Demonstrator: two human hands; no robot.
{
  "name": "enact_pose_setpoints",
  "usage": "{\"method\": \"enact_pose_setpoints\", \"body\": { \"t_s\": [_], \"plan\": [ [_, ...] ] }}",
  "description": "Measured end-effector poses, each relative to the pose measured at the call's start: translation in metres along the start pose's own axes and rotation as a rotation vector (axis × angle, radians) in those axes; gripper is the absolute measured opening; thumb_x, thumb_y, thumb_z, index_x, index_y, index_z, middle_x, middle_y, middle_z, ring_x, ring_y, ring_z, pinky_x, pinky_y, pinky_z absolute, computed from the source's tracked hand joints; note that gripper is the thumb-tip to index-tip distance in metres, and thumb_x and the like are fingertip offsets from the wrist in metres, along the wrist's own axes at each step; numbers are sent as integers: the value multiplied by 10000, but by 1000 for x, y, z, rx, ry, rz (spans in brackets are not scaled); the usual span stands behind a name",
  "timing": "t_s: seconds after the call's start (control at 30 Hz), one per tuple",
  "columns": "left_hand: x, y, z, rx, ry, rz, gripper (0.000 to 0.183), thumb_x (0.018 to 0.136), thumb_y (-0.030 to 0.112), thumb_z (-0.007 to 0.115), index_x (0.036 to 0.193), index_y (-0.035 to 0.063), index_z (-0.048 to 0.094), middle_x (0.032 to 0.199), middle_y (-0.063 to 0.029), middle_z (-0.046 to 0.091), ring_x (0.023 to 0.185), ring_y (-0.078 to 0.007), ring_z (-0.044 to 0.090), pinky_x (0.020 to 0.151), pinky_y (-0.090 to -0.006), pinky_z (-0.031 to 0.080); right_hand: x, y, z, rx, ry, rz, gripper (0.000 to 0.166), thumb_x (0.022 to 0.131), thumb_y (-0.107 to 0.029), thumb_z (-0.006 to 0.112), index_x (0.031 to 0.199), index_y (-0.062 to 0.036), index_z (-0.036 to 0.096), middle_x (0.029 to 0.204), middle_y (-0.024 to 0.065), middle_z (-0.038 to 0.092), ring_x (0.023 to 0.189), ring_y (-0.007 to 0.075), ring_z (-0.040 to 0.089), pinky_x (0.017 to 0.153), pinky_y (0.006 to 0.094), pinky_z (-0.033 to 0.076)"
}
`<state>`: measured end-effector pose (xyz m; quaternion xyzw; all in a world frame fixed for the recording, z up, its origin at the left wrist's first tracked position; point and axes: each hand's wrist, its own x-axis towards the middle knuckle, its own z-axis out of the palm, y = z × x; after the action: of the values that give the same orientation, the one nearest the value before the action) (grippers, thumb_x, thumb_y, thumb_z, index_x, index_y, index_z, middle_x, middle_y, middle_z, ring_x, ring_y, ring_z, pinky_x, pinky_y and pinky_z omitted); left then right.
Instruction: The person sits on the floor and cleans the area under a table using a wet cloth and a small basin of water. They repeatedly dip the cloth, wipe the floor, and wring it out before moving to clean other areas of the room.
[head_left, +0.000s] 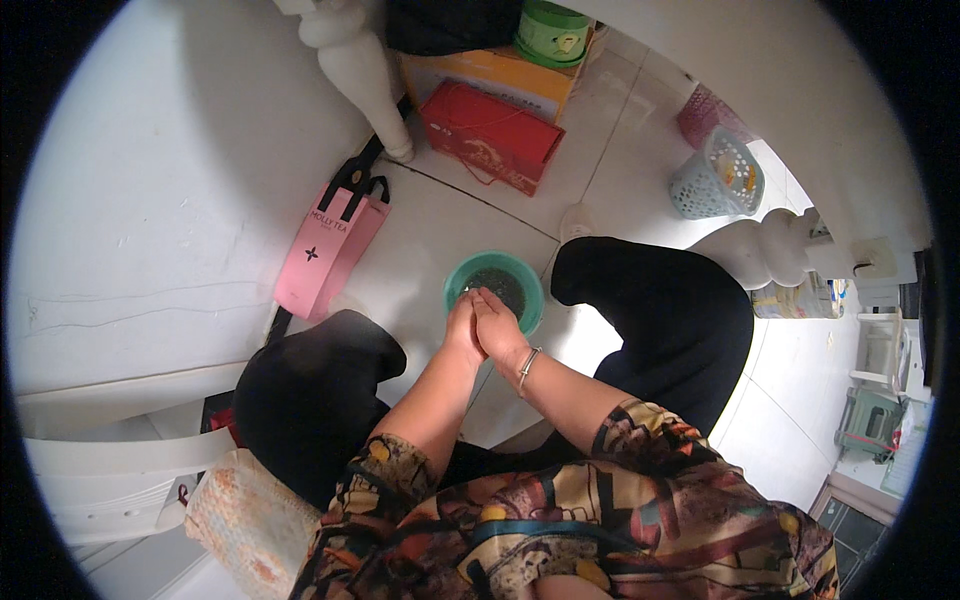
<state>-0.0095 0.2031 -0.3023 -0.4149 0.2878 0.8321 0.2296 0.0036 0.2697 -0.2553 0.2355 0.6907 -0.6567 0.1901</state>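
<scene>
A round green plastic basin (532, 301) stands on the tiled floor between my knees, with dark, wet-looking contents (501, 283) at its bottom. My left hand (463, 330) and my right hand (497, 324) are pressed together, palm to palm, over the basin's near rim. Their fingertips point inward above the contents. Whether anything is held between the palms is hidden. A thin metal bangle (529, 369) circles the right wrist.
A pink paper bag (330, 255) with writing leans by the wall at left. Ahead lie a red gift box (491, 139) and a green tin (553, 34) on a carton (480, 71). At right are a perforated wastebasket (701, 184) and a turned white table leg (757, 247).
</scene>
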Motion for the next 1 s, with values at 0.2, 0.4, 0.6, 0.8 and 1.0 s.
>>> {"method": "enact_pose_setpoints", "body": {
  "t_s": [0.2, 0.4, 0.6, 0.8, 1.0],
  "plan": [
    [-27, -7, 36, -38, -10, -7, 259, 950, 217, 400, 1113, 49, 511, 1087, -88, 576, 966, -235, 561, 862, -382, 460, 28, 12, -18, -113, 10, -124, 574, 943, -371, 320, 1306, 70, 369, 1387, 228, 337, 1318, 323, 278, 1085, 341, 210],
    [-37, 1, 40, 68, -85, 76, 220, 932, 141, 443, 1093, 9, 514, 1068, -86, 570, 947, -209, 560, 858, -331, 450, 52, 17, -29, -259, 32, -105, 558, 941, -397, 299, 1270, 33, 431, 1322, 243, 412, 1241, 351, 379, 1038, 363, 289],
    [-18, -2, 41, 181, -49, 99, 144, 936, 139, 414, 962, 58, 529, 914, -63, 578, 812, -198, 563, 666, -354, 481, 46, 17, -32, -3, -11, 46, 507, 940, -399, 338, 1240, -19, 487, 1250, 203, 507, 1170, 331, 472, 977, 357, 356],
    [-21, 0, 51, 278, 24, 41, 157, 933, 183, 401, 929, 92, 529, 841, -47, 575, 674, -181, 553, 497, -341, 449, 44, 15, -44, 41, -21, 91, 436, 937, -346, 390, 1169, -11, 545, 1141, 169, 583, 1047, 283, 551, 896, 333, 412],
    [-32, 5, 56, 334, 83, 50, 198, 939, 217, 399, 855, 104, 537, 732, -28, 547, 570, -162, 516, 419, -300, 375, 18, -7, -46, 58, -131, -16, 330, 942, -254, 432, 1127, -19, 571, 991, 91, 620, 851, 163, 579, 731, 267, 460]
  ]
}}
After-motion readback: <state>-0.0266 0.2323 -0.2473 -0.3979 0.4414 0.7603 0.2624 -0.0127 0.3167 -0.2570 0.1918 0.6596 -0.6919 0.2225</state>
